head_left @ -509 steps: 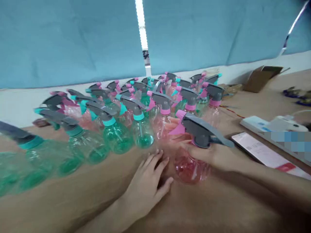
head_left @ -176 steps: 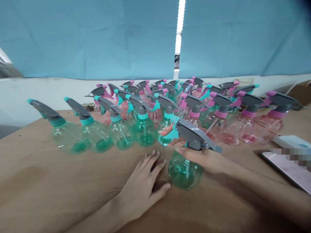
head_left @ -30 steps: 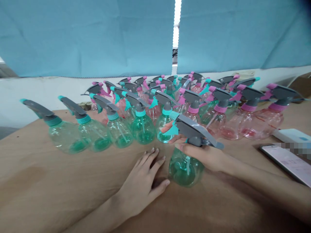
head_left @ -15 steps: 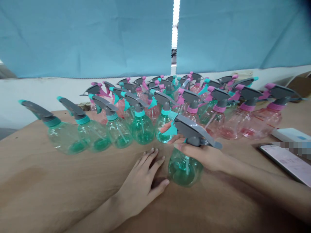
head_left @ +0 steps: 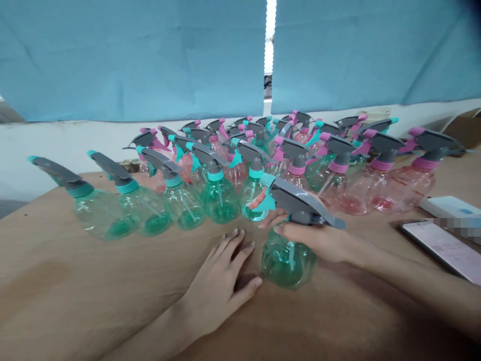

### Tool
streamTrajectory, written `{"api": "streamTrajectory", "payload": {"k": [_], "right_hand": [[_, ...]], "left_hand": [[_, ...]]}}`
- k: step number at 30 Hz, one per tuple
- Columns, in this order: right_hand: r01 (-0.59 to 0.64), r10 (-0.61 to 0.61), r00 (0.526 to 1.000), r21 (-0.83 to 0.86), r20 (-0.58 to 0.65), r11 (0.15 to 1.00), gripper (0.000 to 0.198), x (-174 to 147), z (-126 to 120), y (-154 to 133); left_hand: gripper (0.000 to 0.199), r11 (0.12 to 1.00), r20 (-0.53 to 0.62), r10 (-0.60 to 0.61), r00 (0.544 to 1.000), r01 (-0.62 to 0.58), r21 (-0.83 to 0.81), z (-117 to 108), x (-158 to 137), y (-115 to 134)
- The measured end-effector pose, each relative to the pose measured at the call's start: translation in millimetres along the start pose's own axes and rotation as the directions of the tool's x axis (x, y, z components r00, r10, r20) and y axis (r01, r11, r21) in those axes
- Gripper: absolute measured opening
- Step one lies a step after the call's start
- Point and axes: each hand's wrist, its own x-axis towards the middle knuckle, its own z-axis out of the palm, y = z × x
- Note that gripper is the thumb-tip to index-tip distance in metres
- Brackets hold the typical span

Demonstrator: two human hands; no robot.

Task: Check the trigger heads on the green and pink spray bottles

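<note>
My right hand (head_left: 319, 239) grips the neck of a green spray bottle (head_left: 287, 260) with a grey trigger head (head_left: 300, 203) and teal nozzle; the bottle stands on the brown table (head_left: 93, 296) in front of me. A finger rests by the teal trigger. My left hand (head_left: 221, 283) lies flat on the table just left of the bottle, fingers spread, holding nothing. Behind them stands a crowd of similar spray bottles: green ones (head_left: 220, 198) to the left, pink ones (head_left: 376, 193) to the right.
A phone (head_left: 439, 245) lies face up at the right, with a white box (head_left: 451, 206) behind it. A blue curtain (head_left: 131, 55) hangs over a white ledge at the back. A cardboard box corner shows at the far right edge.
The green bottle in my right hand has shifted very slightly; my left hand stays flat. Seventeen seconds ago my right hand held a pink bottle instead.
</note>
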Motion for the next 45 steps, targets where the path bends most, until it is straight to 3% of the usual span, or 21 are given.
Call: {"api": "streamTrajectory", "payload": {"k": [5,16,22,26,35,45], "right_hand": [[-0.028,0.026,1.000,0.159,0.014,0.987,0.027,-1.7,-0.2,1.2],[0.010,-0.010,1.000,0.016,0.026,1.000,0.023,-1.8,-5.1,-1.5],[-0.051,0.048,0.998,0.075,0.031,0.996,0.032,-1.0,-1.4,2.2],[-0.025,0.024,1.000,0.090,0.010,0.996,0.041,-1.2,1.6,6.1],[-0.031,0.031,1.000,-0.009,-0.001,0.999,0.026,-1.1,2.6,6.2],[-0.027,0.027,1.000,0.003,0.010,1.000,0.024,-1.4,2.6,5.8]], "left_hand": [[0.051,1.000,0.005,0.002,1.000,-0.002,0.019,-0.1,-0.2,0.2],[0.051,1.000,-0.001,0.002,1.000,-0.002,0.026,0.0,0.0,0.6],[0.051,1.000,0.001,-0.001,1.000,0.001,0.004,-1.0,-0.1,1.5],[0.050,1.000,0.004,0.000,1.000,0.000,0.000,-1.2,0.3,1.4],[0.050,1.000,0.001,-0.001,1.000,0.001,0.004,-1.0,0.0,1.3],[0.050,1.000,0.004,-0.002,1.000,0.002,-0.003,-0.2,0.6,0.8]]}}
